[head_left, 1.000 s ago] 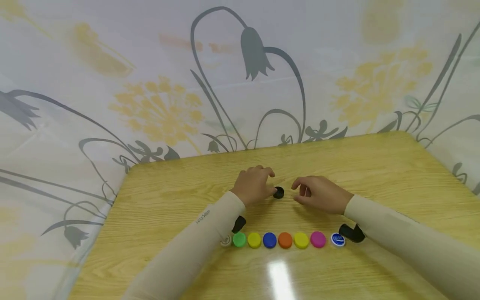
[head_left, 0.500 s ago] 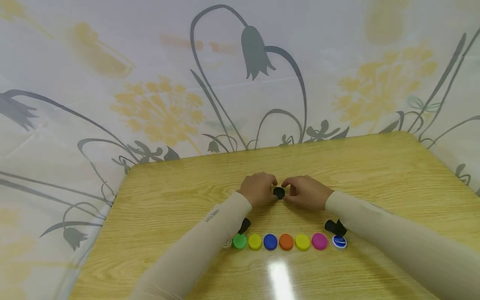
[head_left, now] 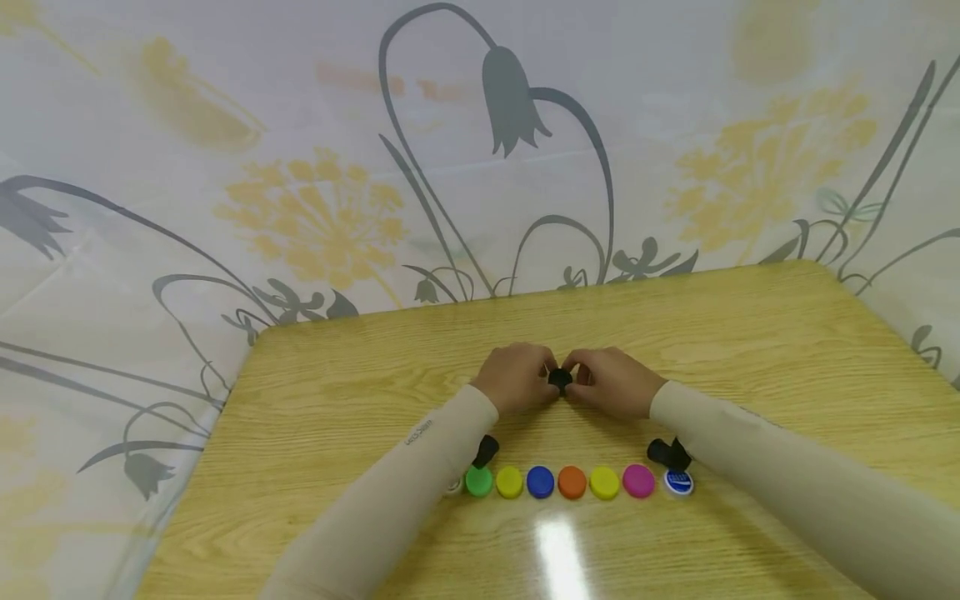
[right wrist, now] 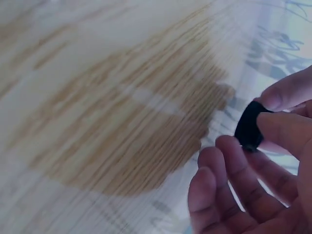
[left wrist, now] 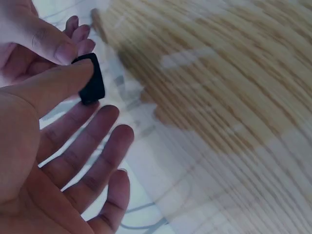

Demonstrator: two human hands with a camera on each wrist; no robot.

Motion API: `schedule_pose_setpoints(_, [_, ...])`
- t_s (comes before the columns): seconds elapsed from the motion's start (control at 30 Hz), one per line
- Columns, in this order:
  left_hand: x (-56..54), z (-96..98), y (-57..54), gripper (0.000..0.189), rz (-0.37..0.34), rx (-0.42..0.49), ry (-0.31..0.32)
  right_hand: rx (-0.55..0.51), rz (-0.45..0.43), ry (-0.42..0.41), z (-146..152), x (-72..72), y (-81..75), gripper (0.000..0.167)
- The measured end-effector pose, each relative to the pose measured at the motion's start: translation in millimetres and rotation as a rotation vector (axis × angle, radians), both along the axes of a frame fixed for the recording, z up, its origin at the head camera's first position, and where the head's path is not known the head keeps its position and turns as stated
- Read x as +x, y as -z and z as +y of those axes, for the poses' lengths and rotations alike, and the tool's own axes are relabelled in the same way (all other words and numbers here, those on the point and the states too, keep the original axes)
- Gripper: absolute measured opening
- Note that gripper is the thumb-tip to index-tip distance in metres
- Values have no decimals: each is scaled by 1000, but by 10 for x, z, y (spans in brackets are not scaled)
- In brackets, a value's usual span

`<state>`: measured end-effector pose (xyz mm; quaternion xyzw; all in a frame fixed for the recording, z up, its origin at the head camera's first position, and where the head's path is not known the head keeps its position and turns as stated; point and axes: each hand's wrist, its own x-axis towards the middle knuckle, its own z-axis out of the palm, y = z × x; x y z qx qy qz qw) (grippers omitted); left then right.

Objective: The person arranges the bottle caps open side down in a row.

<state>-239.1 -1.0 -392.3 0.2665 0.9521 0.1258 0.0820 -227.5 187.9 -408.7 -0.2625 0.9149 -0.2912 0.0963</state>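
Observation:
Both hands meet at a black bottle cap (head_left: 560, 380) over the middle of the table. My left hand (head_left: 515, 379) pinches its left side between thumb and finger. From the other side my right hand (head_left: 615, 383) grips it the same way. In the left wrist view the black cap (left wrist: 97, 87) shows edge-on under the thumb, the other fingers spread loosely below. The right wrist view has the cap (right wrist: 247, 126) between the fingertips, partly covered by the thumb.
Nearer the body a row of bottle caps lies on the wooden table (head_left: 360, 367): green (head_left: 479, 481), yellow, blue (head_left: 540, 482), orange (head_left: 572, 482), yellow, magenta (head_left: 638, 481) and white-blue (head_left: 678, 482). A pale cap (head_left: 452, 487) is partly behind the left sleeve. Flower-patterned cloth (head_left: 322, 208) stands behind.
My right hand has come leftward from an apart position and taken hold of the black cap, which the left hand was at from the start. The row of caps stays put.

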Motion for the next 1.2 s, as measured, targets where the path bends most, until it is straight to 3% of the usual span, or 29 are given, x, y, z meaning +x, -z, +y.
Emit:
schedule_pose_setpoints(0.13, [21,-54,-21,30,-38,80,-14,-54,-21,14,36,26,-9,27])
schedule_pose_setpoints(0.4, [69,-139,-94,30,-170,285,22,-181,-67,41,101,121,-106,28])
schedule_pose_setpoints(0.63, [79,-181,-100,24,-227,438,23,-249,-86,54,145,191,-181,30])
schedule_pose_setpoints(0.83, [86,-172,-106,26,-222,511,4,-299,-159,82,162,186,-173,31])
schedule_pose_setpoints(1.07, [124,-153,-142,23,-127,466,15,-390,-310,104,181,161,-169,36])
schedule_pose_setpoints(1.2, [130,-147,-153,21,-88,446,42,-428,-354,122,190,150,-172,39])
